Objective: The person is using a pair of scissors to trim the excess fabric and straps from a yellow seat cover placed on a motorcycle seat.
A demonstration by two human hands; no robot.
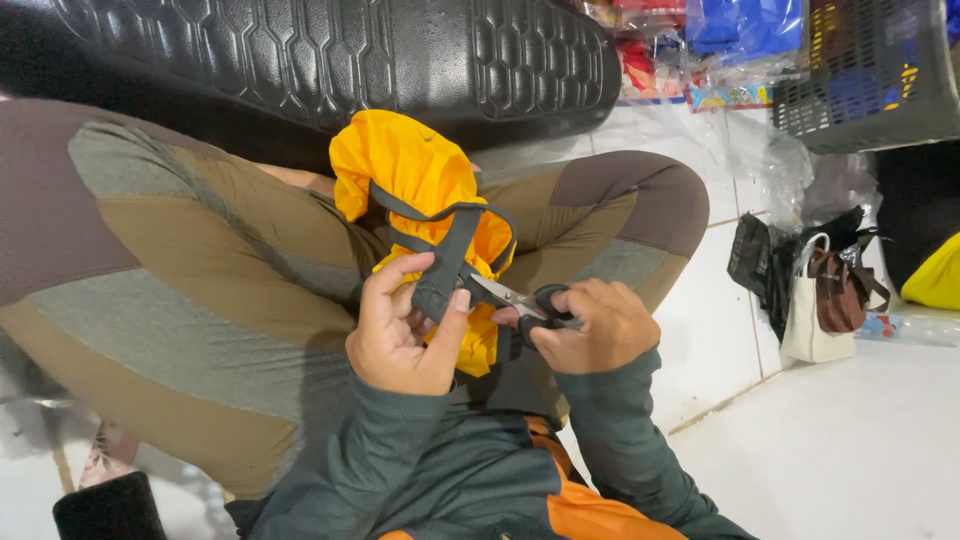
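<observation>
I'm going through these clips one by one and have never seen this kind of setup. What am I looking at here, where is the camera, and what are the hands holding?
There is no machine here. A person wears one camera on the head, so the view looks down at their own two bare hands and their lap. The left hand pinches a grey strap sewn to a piece of yellow-orange fabric bunched over the knees. The right hand holds black-handled scissors, blades pointing at the strap. The person sits on a white tiled floor, beside a black patterned seat. Further off lie some bags and a dark plastic basket.
</observation>
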